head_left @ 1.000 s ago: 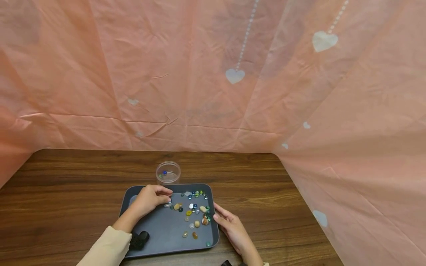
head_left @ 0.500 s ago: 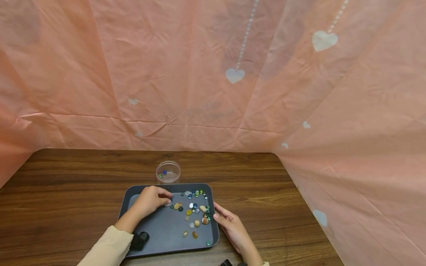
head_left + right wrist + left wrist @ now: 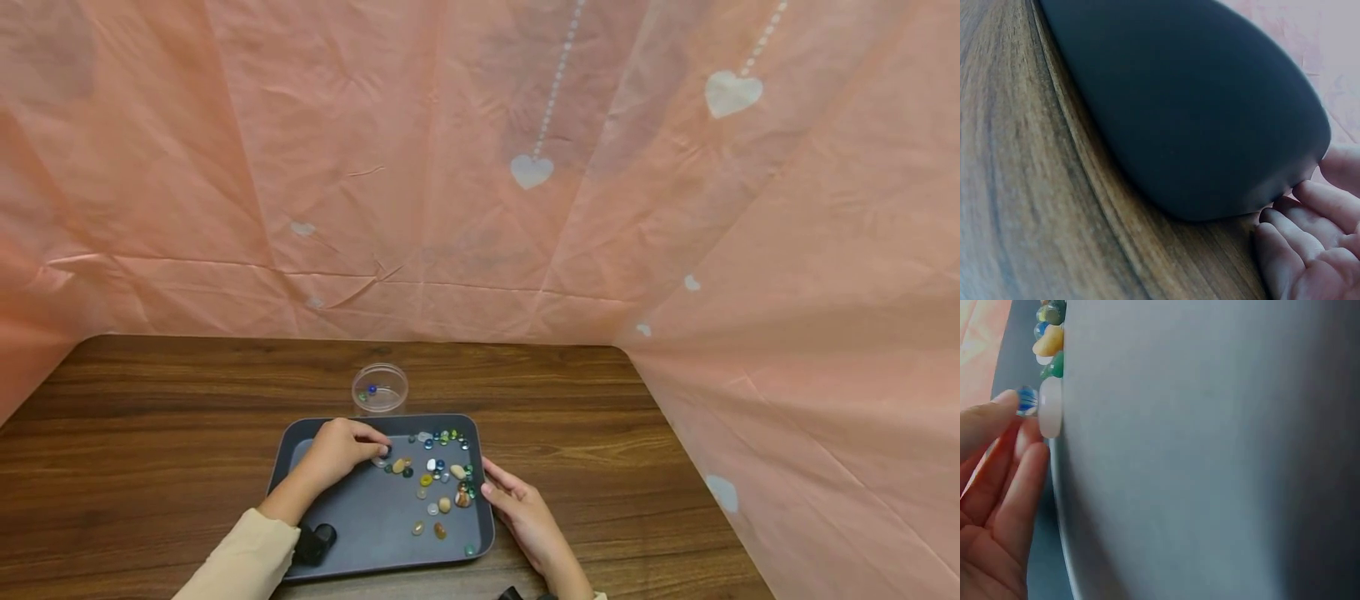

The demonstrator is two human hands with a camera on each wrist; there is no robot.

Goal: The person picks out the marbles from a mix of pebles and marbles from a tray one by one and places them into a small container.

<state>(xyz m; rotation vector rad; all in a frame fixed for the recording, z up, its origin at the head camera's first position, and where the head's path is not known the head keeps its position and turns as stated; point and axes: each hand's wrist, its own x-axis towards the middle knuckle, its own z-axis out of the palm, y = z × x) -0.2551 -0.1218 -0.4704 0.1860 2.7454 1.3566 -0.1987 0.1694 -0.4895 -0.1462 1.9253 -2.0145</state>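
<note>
Marble, glass, blue-swirled [image 3: 1027,400], one: pinched between thumb and forefinger of my left hand [image 3: 337,447], toward the far left of the tray [image 3: 360,529]. Gap between those two fingertips no wider than the marble; nothing else seen in that hand. Whether the marble touches the tray floor, I cannot tell.

Handling, as I judge it: light, rigid, slick, prone to roll; could chip if dropped. Best held by the pads on opposite sides of its widest girth.

Pebble, flat, translucent white [image 3: 1051,407], one: in the tray, just beside the marble.

Stone, tan, smooth [image 3: 399,466], one: in the tray, right of my left hand.

Right hand [image 3: 525,508], mine: fingers extended loosely, thumb apart, touching the tray's right wall from outside; gripping nothing.

Tub, round, transparent [image 3: 381,409], one: on the wood-grain counter [image 3: 570,433], just beyond the tray's far edge; cobalt-blue bead [image 3: 372,390] inside.
</note>
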